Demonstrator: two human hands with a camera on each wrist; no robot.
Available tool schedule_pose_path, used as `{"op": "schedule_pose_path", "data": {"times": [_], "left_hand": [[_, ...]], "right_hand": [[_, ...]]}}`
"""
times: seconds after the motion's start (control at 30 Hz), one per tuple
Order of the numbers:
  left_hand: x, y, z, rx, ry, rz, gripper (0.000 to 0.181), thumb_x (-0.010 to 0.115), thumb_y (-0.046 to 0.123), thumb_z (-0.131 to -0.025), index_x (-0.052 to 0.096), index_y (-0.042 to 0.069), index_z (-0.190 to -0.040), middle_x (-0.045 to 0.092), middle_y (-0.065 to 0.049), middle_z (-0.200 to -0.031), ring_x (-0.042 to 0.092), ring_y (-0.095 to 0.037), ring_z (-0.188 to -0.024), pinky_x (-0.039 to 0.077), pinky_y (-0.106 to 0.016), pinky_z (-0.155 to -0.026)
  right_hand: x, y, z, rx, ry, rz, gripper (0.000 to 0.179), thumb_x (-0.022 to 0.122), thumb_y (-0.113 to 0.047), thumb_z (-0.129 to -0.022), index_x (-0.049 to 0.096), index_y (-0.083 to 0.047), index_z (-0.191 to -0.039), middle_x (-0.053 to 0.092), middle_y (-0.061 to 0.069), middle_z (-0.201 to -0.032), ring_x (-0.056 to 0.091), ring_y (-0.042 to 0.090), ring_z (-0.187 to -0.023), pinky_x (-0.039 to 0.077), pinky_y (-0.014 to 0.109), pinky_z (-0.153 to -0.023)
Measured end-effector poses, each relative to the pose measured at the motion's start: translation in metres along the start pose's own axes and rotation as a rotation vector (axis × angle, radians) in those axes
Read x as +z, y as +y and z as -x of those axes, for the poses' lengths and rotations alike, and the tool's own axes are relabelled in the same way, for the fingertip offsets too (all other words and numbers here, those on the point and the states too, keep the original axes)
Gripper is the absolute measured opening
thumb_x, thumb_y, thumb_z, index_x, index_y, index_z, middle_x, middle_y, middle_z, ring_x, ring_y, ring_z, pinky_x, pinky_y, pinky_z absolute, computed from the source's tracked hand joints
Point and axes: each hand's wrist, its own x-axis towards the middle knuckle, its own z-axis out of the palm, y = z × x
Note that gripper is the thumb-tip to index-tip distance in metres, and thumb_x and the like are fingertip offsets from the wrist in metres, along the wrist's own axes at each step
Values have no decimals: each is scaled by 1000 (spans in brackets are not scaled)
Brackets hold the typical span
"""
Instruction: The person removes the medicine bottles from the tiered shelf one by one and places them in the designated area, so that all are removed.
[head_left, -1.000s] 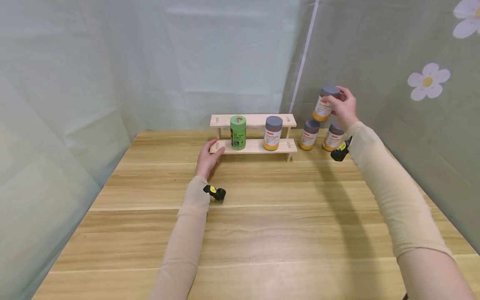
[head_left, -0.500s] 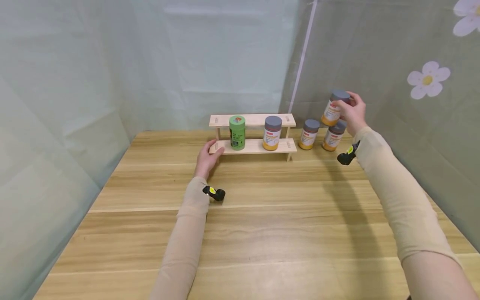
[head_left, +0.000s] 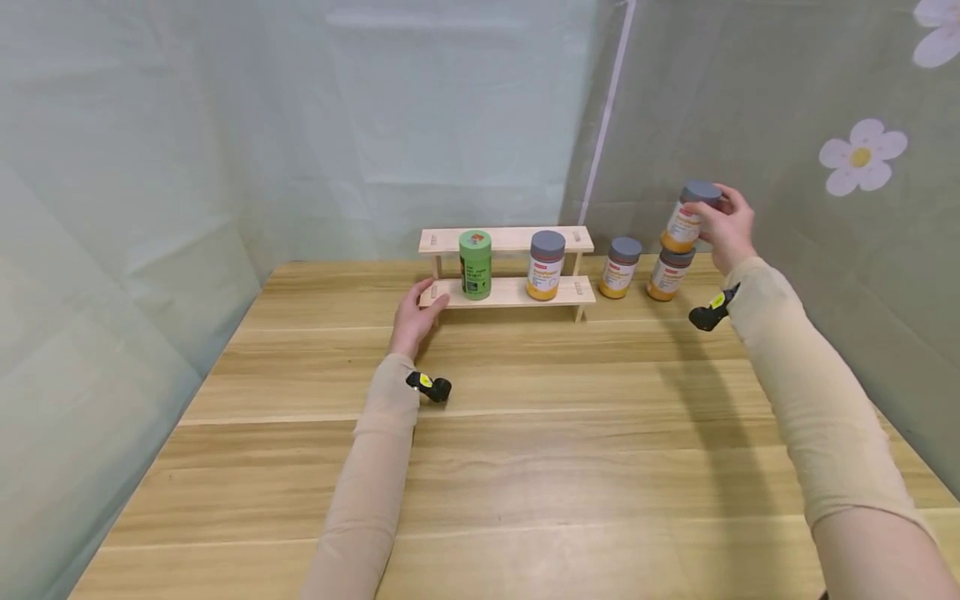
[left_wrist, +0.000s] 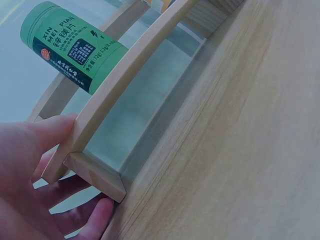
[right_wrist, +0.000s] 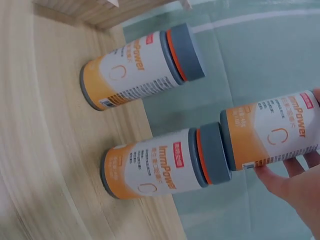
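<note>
My left hand [head_left: 416, 318] grips the left end of a two-tier wooden rack [head_left: 510, 292], thumb on the lower board and fingers around its end in the left wrist view. On that board stand a green pill bottle [head_left: 476, 267] and a grey-lidded supplement bottle [head_left: 545, 267]. My right hand [head_left: 731, 223] holds another grey-lidded supplement bottle [right_wrist: 275, 130] upright over the lid of a matching standing bottle [right_wrist: 165, 162]. Its base is at that lid, slightly offset; whether its full weight rests there I cannot tell. One more such bottle [right_wrist: 132, 67] stands beside them.
The wooden table [head_left: 480, 450] stretches in front of the rack. A pale curtain [head_left: 420, 108] hangs right behind it, and a grey flowered curtain [head_left: 772, 150] runs along the right side, close to my right hand.
My right hand has carried its supplement bottle rightward and slightly down, from above the gap between the two standing bottles to over the right one. My left hand has stayed on the rack.
</note>
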Motion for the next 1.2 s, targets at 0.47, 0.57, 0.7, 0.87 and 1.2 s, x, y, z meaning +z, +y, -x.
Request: {"op": "schedule_pose_path", "data": {"times": [0.47,0.57,0.7,0.87,1.2], "left_hand": [[0,-2,0,-17,4,-1,60,63,35,-93,42,18,-146,32,-8,-158,27,-26,-148,22,-41,-123],[-1,-2,0,-20,0,-1,60,63,35,-93,41,18,-147,31,-8,-159,26,-26,-148,22,-41,-123],[-1,-2,0,-23,-4,1,61,63,35,-93,41,18,-147,31,-8,-159,26,-26,-148,22,-42,-123],[-1,-1,1,-8,6,10,59,64,32,-93,43,17,-146,33,-9,-158,27,-27,-147,22,-42,-123],[2,-1,1,-2,12,15,58,64,30,-93,44,15,-145,35,-9,-157,29,-27,-147,22,-42,-122]], "right_hand": [[-28,-2,-1,-10,-54,-78,55,80,-12,-78,53,-22,-125,56,-9,-115,50,11,-111,50,20,-70],[-37,-1,-2,-7,-32,-84,56,81,-11,-77,53,-22,-124,55,-9,-114,50,10,-109,51,19,-67],[-47,-2,-3,7,-7,-107,56,81,-10,-77,52,-23,-124,54,-10,-115,49,11,-115,52,18,-64],[-55,-2,-2,31,24,-158,54,78,-6,-79,53,-24,-123,53,-11,-117,45,10,-120,52,21,-64],[-67,4,0,56,49,-113,63,78,-9,-79,50,-27,-132,52,-13,-120,42,9,-126,49,19,-70]]}}
